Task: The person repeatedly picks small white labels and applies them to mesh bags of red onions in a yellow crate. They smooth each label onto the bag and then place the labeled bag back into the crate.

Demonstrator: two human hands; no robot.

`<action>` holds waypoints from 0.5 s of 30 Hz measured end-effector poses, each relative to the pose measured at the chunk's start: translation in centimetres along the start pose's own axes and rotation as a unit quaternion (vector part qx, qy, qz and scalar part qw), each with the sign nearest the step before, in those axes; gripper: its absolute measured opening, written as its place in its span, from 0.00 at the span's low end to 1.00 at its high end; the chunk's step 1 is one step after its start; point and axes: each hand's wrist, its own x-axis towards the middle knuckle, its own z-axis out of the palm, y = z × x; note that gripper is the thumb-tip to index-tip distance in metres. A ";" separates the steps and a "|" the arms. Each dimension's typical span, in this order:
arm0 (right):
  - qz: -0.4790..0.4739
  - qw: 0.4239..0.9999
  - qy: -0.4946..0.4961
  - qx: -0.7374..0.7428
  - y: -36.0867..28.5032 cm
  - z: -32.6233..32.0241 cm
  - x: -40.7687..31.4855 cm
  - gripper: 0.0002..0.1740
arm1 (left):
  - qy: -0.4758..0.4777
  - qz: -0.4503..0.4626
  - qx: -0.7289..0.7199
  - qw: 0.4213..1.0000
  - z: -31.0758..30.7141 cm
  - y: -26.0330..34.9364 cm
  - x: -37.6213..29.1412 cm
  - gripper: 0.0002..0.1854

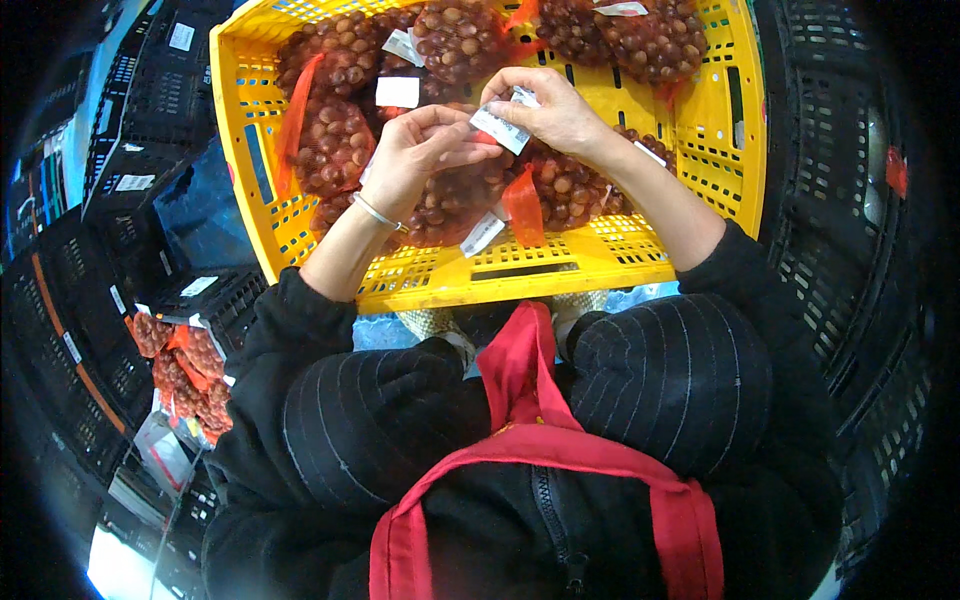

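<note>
Over a yellow plastic crate (pixel 420 289), my right hand (pixel 551 112) pinches a white printed label (pixel 501 129) between thumb and fingers. Close to the label's left edge is my left hand (pixel 427 150), its fingers bent around a bit of red netting (pixel 481 138). Below both hands lie red net bags of round brown chestnuts or similar nuts (pixel 574 191), several with white tags (pixel 482 234). More net bags (pixel 461 41) rest along the crate's far side. How the label joins the netting is hidden by my fingers.
Stacked black plastic crates (pixel 817 172) stand at the right, with others (pixel 169 82) at the left. Filled red net bags (pixel 191 375) sit low at the left beside a black crate. My knees are close to the yellow crate's near edge.
</note>
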 end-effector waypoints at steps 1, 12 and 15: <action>-0.009 1.000 0.000 0.000 -0.1 -0.1 -0.1 0.09 | -0.002 0.007 0.002 1.000 -0.1 0.0 -0.1 0.11; -0.030 0.999 -0.015 -0.027 -0.8 -0.2 -0.1 0.10 | -0.007 0.002 -0.002 1.000 0.1 0.5 -0.5 0.13; -0.030 0.999 -0.013 -0.033 -0.9 -0.2 -0.2 0.10 | -0.007 0.006 0.014 1.000 0.2 0.5 -0.6 0.11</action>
